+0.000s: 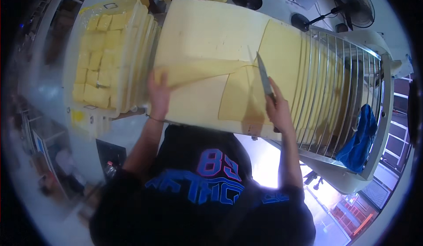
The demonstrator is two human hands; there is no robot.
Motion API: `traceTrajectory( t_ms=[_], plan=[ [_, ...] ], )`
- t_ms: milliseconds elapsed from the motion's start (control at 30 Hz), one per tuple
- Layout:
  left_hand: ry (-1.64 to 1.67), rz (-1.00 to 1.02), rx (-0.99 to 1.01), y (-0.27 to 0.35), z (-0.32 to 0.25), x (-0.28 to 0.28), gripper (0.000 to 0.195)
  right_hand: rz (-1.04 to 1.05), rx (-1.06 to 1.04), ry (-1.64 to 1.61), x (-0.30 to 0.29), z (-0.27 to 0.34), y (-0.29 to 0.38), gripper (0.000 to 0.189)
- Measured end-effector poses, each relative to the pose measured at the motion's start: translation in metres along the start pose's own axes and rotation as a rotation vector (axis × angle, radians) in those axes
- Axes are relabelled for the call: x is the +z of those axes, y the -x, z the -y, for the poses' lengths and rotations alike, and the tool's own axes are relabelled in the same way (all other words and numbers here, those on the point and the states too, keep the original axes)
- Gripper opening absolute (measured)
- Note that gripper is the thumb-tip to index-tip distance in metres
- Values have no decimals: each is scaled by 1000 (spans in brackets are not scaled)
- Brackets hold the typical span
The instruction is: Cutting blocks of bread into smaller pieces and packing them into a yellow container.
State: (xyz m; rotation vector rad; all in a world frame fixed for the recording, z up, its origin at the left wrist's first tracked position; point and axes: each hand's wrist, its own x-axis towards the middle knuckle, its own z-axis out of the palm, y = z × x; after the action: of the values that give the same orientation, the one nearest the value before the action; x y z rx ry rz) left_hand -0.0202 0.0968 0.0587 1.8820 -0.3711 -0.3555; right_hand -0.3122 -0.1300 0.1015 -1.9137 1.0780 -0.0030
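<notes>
My left hand (160, 95), near the left edge of the pale work surface (198, 27), grips one end of a strip of yellow dough (198, 70). The strip stretches rightward from it, narrow at its right end, where it meets the wide yellow dough sheet (281, 47). In my right hand (279, 110) is a knife (263, 74), its blade over the sheet and its tip pointing away from me, near the strip's right end. A lower flap of the sheet lies below the strip. The fingers of my left hand are blurred.
At the left stands a stack of translucent plastic crates, the top crate (120, 61) holding yellow dough portions (99, 54). On the right, a metal bar guard (327, 90) covers the sheet, with a blue cloth (358, 140) hung over it. A fan (353, 4) stands behind.
</notes>
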Motion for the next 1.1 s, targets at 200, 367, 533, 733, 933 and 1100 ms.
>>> traceTrajectory(
  t_ms=[200, 367, 533, 733, 933, 1100],
  plan=[
    [-21, -77, -136, 28, 97, -16, 29, -76, -57, 49, 63, 29, -10, 56],
    [25, -41, -106, 14, 47, -17, 26, -166, 7, 86, 79, 44, -21, 59],
    [-10, -52, -17, 13, 37, -26, 25, -120, 67, 153, 82, 45, -23, 60],
    [-92, -29, 3, 32, 80, -48, 24, -151, -8, 86, 89, 61, 2, 61],
    [-248, 93, 57, 33, 101, -67, 29, 3, -143, 195, 117, 101, 8, 62],
    [-370, 47, 119, 40, 117, -71, 33, 100, -57, 387, 168, 83, -4, 61]
  ],
)
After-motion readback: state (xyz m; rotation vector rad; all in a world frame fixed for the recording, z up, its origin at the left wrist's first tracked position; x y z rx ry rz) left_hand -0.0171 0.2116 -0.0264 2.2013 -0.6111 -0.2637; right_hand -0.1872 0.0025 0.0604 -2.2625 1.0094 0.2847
